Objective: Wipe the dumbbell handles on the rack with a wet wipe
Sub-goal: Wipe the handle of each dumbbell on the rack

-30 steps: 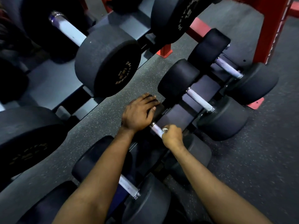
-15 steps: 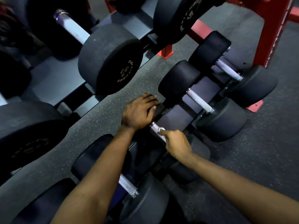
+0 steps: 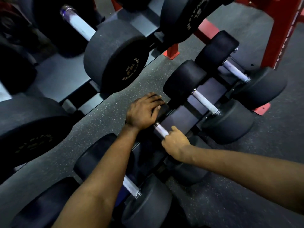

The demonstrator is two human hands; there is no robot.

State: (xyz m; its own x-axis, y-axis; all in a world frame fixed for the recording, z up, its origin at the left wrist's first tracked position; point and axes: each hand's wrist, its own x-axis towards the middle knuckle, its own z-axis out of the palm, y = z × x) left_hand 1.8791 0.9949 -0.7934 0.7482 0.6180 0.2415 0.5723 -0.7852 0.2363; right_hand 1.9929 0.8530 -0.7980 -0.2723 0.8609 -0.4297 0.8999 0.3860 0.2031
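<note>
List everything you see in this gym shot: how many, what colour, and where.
small black round-headed dumbbells: five, black, on the low rack from top right to bottom left; the nearest is cut off by the frame edge
large black rubber dumbbells: at least three, black, higher tier at left and top
red steel rack frame: one, red, top right
dark speckled rubber floor: grey-black, between and right of the racks
silver metal handle: one, silver, on the middle small dumbbell
wet wipe: not plainly visible
left hand: rests on that dumbbell's far head
right hand: grips that handle
</note>
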